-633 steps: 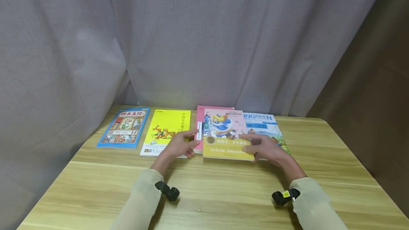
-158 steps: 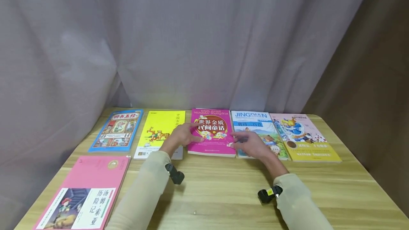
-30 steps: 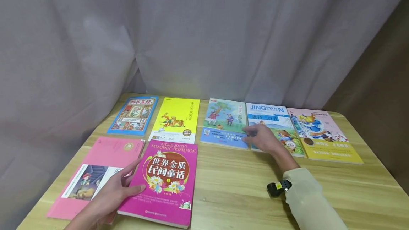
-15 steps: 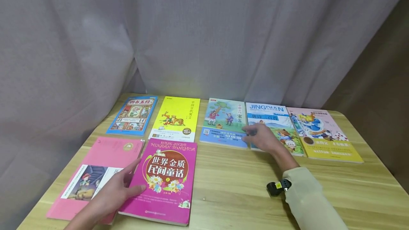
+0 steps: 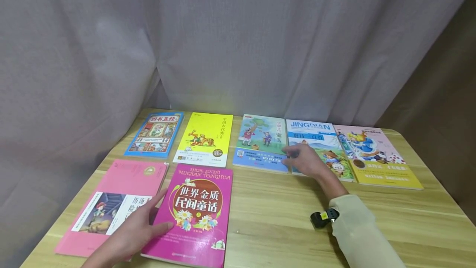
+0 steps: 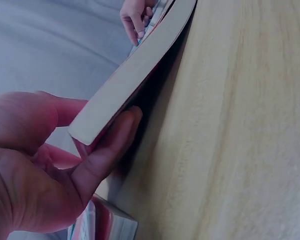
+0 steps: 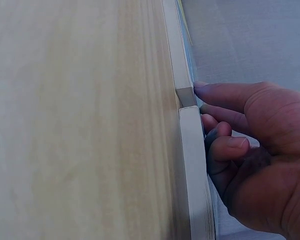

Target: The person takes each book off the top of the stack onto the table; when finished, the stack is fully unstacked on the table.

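My left hand (image 5: 139, 224) grips the left edge of a magenta paperback book (image 5: 201, 239), thumb on its cover. In the left wrist view the book (image 6: 135, 72) slants above the wooden table. The pink book (image 5: 130, 175) lies left of it, partly covered by the hand. My right hand (image 5: 306, 160) rests over the lower left of a blue-and-white book (image 5: 310, 129), index finger and thumb touching the right edge of a green-and-blue book (image 5: 260, 150). In the right wrist view its index fingertip is right at that book's corner (image 7: 185, 95), other fingers curled.
At the back left lie a blue comic-style book (image 5: 154, 133) and a yellow book (image 5: 206, 135) with a tiger. A pink-and-yellow book (image 5: 375, 156) lies at the far right. The wooden table (image 5: 279, 226) meets a grey curtain (image 5: 238, 44) behind the back row.
The magenta book went from the back row's middle to the front left, baring the green-and-blue book; lately it shifted slightly right. Earlier, the pink book moved front left, the pink-and-yellow one far right.
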### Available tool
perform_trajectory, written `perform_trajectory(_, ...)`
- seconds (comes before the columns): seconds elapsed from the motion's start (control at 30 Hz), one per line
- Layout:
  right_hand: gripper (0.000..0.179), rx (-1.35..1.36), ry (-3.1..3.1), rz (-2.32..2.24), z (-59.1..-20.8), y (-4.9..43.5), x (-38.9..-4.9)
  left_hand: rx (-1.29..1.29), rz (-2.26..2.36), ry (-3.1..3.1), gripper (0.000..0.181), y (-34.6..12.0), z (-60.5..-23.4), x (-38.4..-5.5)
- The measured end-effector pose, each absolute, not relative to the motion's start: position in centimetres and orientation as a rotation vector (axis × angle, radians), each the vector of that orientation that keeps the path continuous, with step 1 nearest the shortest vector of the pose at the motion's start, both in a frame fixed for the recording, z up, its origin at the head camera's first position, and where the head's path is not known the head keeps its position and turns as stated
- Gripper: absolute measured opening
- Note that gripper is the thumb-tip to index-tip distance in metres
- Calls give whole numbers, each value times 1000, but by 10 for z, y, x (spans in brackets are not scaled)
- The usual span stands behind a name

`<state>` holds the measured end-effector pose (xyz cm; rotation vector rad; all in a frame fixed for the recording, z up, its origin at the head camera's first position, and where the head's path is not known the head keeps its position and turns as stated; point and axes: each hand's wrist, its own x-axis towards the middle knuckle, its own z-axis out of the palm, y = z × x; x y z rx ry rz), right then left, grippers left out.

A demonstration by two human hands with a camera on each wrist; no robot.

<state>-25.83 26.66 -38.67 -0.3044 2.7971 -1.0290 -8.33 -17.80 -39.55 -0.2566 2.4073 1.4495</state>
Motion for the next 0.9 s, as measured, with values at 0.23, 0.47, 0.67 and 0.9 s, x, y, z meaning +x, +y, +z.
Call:
perform_trajectory(0.23, 51, -295, 2805, -1026, -390, 268, -257, -197, 1346, 2463, 95, -178, -392, -84)
perform_trajectory(0.47, 51, -279, 2812, -1030, -390, 269, -256, -115, 1045, 2583, 94, -184, -380, -90)
perform_trajectory(0.67, 50, -296, 2804, -1045, -392, 269, -255, -71, 857, 2683, 83, -190, -369, -88)
perform_trajectory(0.9, 50, -301, 2794, -1037, -392, 264, -256, -31, 822, 2845, 66, -193, -349, -83)
